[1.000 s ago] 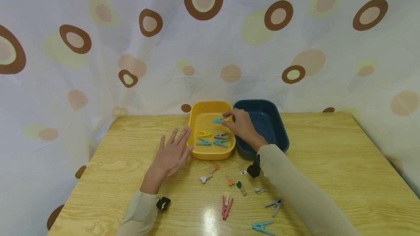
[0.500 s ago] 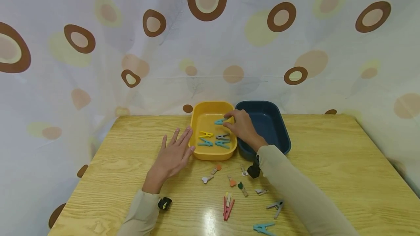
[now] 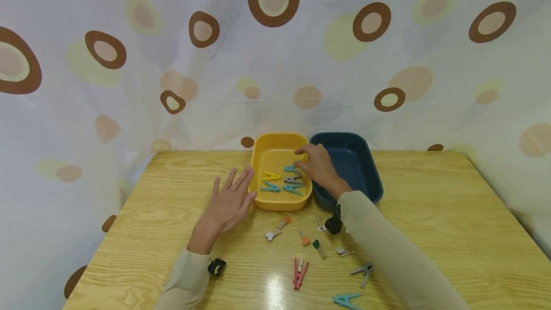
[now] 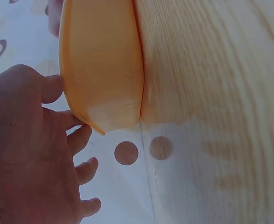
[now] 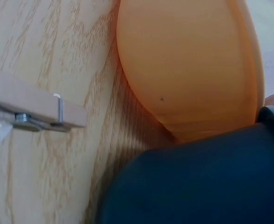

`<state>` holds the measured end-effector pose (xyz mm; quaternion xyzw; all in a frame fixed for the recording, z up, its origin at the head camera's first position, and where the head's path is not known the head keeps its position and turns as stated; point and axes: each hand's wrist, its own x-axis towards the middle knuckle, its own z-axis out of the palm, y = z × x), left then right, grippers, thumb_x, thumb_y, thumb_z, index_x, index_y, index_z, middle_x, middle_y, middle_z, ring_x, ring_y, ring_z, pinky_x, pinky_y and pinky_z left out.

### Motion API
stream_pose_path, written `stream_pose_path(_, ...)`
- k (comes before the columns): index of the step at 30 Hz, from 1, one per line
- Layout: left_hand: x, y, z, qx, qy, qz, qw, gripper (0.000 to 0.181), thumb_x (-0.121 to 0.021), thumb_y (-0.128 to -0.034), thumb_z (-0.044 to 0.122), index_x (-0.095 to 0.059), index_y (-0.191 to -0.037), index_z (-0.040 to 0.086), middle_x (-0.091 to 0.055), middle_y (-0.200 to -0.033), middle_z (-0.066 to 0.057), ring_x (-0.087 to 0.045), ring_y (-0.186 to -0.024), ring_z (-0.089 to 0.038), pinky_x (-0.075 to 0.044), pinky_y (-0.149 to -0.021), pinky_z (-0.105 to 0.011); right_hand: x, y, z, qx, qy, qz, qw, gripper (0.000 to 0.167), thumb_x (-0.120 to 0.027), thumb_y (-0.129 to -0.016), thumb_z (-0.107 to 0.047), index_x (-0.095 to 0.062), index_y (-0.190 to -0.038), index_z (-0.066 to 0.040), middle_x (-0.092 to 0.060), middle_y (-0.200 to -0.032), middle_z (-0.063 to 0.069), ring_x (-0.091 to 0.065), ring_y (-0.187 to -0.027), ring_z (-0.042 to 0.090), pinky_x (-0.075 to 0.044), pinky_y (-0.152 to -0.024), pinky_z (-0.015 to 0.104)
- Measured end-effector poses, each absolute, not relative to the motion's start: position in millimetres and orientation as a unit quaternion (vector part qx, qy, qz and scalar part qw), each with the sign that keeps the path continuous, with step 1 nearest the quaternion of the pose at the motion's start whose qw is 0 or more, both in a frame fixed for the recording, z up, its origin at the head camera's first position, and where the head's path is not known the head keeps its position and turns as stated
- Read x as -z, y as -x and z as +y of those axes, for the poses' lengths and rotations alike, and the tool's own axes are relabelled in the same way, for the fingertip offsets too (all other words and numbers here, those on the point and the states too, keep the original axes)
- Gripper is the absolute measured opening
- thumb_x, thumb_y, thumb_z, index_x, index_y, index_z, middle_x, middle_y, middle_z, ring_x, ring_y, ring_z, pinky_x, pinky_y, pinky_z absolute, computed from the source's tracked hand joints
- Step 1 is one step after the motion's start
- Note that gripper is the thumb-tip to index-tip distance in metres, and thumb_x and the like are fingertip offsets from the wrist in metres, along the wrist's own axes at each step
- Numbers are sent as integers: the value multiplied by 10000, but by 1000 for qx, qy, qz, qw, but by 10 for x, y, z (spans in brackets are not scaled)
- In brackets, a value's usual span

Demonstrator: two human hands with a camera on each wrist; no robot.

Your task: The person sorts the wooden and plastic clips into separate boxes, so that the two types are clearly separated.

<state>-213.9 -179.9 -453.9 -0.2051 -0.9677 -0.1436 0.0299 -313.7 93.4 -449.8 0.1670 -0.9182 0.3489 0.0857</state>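
Note:
In the head view my right hand (image 3: 317,165) hovers over the right side of the yellow tray (image 3: 280,204), thumb and index finger parted. Just below those fingertips a light blue clothespin (image 3: 291,169) lies in the tray, touching neither finger as far as I can tell. A yellow clothespin (image 3: 271,176), a grey one (image 3: 292,180) and two more blue ones (image 3: 270,187) lie nearer the front. My left hand (image 3: 225,207) rests its spread fingers on the tray's left rim; the left wrist view shows the fingertips (image 4: 83,133) along the rim.
A dark blue tray (image 3: 374,176) stands against the yellow one. Several small wooden clothespins with hearts (image 3: 319,249) lie in front, along with a red clothespin (image 3: 300,274), a grey one (image 3: 364,272) and a blue one (image 3: 346,300). A patterned cloth (image 3: 275,71) hangs behind the table.
The light blue clothespin has left my right fingers and dropped into the tray, slightly nearer the other clothespins. My right finger and thumb have parted. The left hand stays at the rim.

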Motion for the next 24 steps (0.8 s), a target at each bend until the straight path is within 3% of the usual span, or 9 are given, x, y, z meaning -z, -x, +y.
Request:
stream_pose_path(4,4537,2140,-1790,143,204,-968,25,631,-302,-1122,450,-211,-1654,122,-181,-1707,-32,-118,-1566,-339,-55,-1202,-675,4492,3120,958,-349,-173,-917,86,337,-772,-940,-140,-726,-1243,0,-678,-1259,168,-547,-1070,346,-467,-890,478)
stream_pose_path(9,4530,2141,-1790,141,204,-969,23,637,-302,-1121,457,-197,-1656,127,-160,-1708,-21,-113,-1568,-336,-49,-1202,-675,4444,3075,990,-353,-187,-912,90,336,-773,-941,-147,-729,-1244,-8,-655,-984,142,-491,-844,291,-386,-743,409)
stream_pose_path(11,4529,2142,-1788,141,204,-968,24,638,-304,-1121,457,-196,-1656,127,-160,-1707,-23,-116,-1567,-338,-52,-1201,-676,4416,3047,1013,-356,-190,-911,89,334,-769,-944,-146,-728,-1247,-12,-639,-962,144,-470,-811,277,-364,-715,392)
stream_pose_path(16,4540,2145,-1788,139,204,-969,25,634,-299,-1122,456,-200,-1656,129,-181,-1706,-36,-96,-1568,-325,-71,-1198,-681,4363,2969,1066,-366,-202,-904,87,319,-754,-957,-147,-723,-1249,-23,-670,-1132,186,-539,-876,286,-412,-728,394)
stream_pose_path(24,4539,2134,-1786,141,205,-968,26,630,-293,-1122,445,-201,-1656,124,-181,-1709,-44,-112,-1567,-351,-61,-1198,-680,4290,2826,1132,-371,-229,-896,86,334,-744,-968,-174,-712,-1278,-53,-673,-1240,162,-594,-998,306,-496,-819,451)
